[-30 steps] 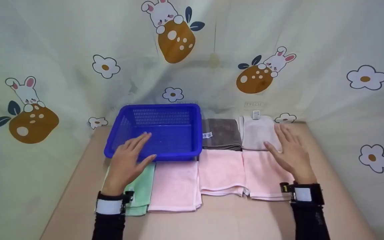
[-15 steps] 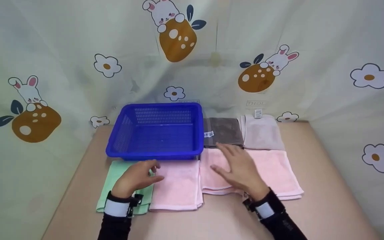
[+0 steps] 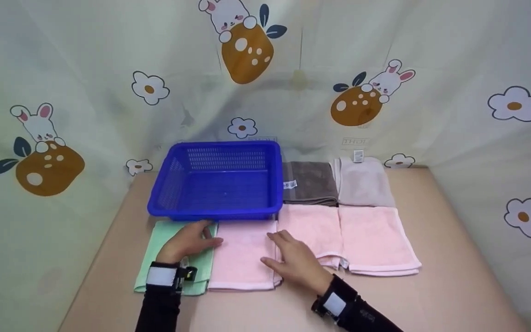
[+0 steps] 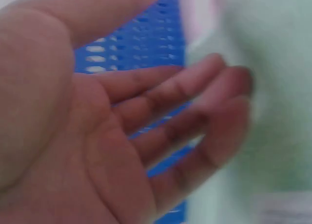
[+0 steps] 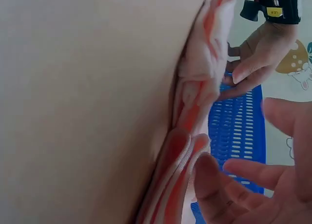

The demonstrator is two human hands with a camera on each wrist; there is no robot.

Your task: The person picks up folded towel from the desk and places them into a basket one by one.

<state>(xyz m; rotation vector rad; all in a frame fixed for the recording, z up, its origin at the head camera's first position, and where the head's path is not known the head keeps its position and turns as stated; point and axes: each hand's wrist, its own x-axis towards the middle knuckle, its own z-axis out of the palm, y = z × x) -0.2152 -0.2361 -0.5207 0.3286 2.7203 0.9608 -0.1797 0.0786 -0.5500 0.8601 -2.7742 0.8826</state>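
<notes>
Over the folded green towel (image 3: 148, 269) my left hand (image 3: 187, 243) hovers with fingers loosely bent, its fingertips close to the seam with the folded pink towel (image 3: 242, 265). In the left wrist view nothing lies in the left palm (image 4: 107, 151), and blue basket mesh shows behind the fingers. My right hand (image 3: 300, 265) is at the right edge of that same pink towel, thumb and fingers spread apart. The right wrist view has a fingertip of the right hand (image 5: 243, 190) right at the stacked folds of pink cloth (image 5: 175, 156).
A blue plastic basket (image 3: 215, 213) with nothing in it stands behind the green and pink towels. To its right lie a folded brown towel (image 3: 314, 182) and a pale grey one (image 3: 366, 184). Two more pink towels, a middle one (image 3: 311, 216) and a right one (image 3: 378, 240), lie in front.
From above the right-hand pink towel, my right hand has swept left and nearer to the left pink towel's edge. My left hand has come down from over the basket's front, its fingers bending.
</notes>
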